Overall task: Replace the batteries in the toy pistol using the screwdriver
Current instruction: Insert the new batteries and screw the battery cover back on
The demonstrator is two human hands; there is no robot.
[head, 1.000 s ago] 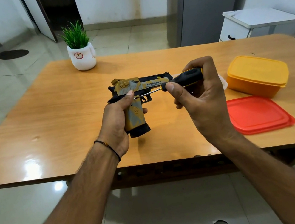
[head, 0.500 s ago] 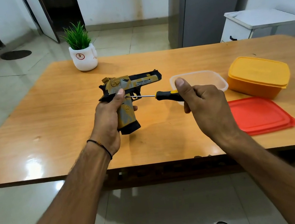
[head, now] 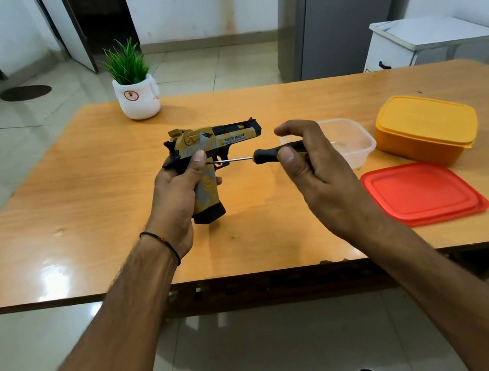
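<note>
The toy pistol (head: 222,138), yellow, grey and black, is held upright above the wooden table (head: 91,196) with its barrel pointing right. My left hand (head: 178,197) grips its handle, thumb lying on the frame. My right hand (head: 311,163) holds the screwdriver (head: 267,154) by its black and yellow handle, between thumb and fingers. The thin metal shaft points left and its tip meets the pistol's side just above the grip, beside my left thumb. No batteries are visible.
A clear plastic tub (head: 356,142) stands behind my right hand. A yellow lidded box (head: 425,127) and a red lid (head: 420,191) lie at the right. A white pot with a green plant (head: 137,96) stands at the far edge.
The screwdriver has swung down from beside the barrel and its tip now touches the pistol above the grip. My right hand moved slightly right and loosened its hold on the handle.
</note>
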